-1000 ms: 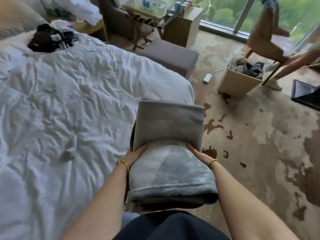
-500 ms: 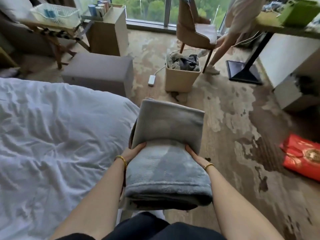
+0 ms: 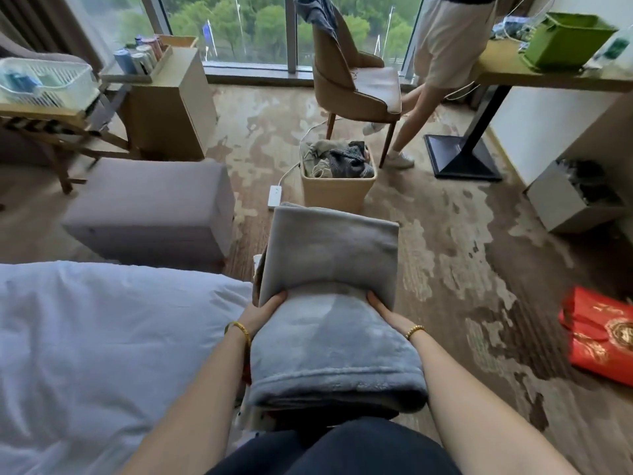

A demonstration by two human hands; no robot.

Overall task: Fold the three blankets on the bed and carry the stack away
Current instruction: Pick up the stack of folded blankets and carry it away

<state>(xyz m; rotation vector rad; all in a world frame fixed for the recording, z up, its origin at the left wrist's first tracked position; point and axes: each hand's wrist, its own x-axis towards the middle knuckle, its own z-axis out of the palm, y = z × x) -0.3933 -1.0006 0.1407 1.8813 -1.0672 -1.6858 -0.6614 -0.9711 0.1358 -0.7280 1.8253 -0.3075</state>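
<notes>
Stack: folded grey stack (image 3: 329,320) held in front of the body at frame centre, off the bed (image 3: 85,337), which lies at 9 o'clock of it.
Long axis: runs 6 to 12 o'clock, away from the body; the far end stands up higher than the near end.
Left hand: left hand (image 3: 265,311) presses the stack's 9 o'clock flank; thumb shows on top, the other fingers run under the cloth and are hidden.
Right hand: right hand (image 3: 385,311) on the 3 o'clock flank, same hold, fingers underneath out of sight.
Finger state: both clamp the stack between them, holding it; how far the hidden fingers curl I cannot tell.
Nearer hand: neither; they sit level, about midway along the stack.
Stage: folding looks done, carrying is in hand.
Key relation: the stack sits between the palms and above the hidden fingers, so its weight rests on them; the near half overhangs toward 6 o'clock.
Path: basket (image 3: 337,192) just beyond the far end at 12 o'clock, ottoman (image 3: 150,207) at 10, open carpet (image 3: 462,269) at 2.
Risk: layers could slide if the tilt grows.
</notes>
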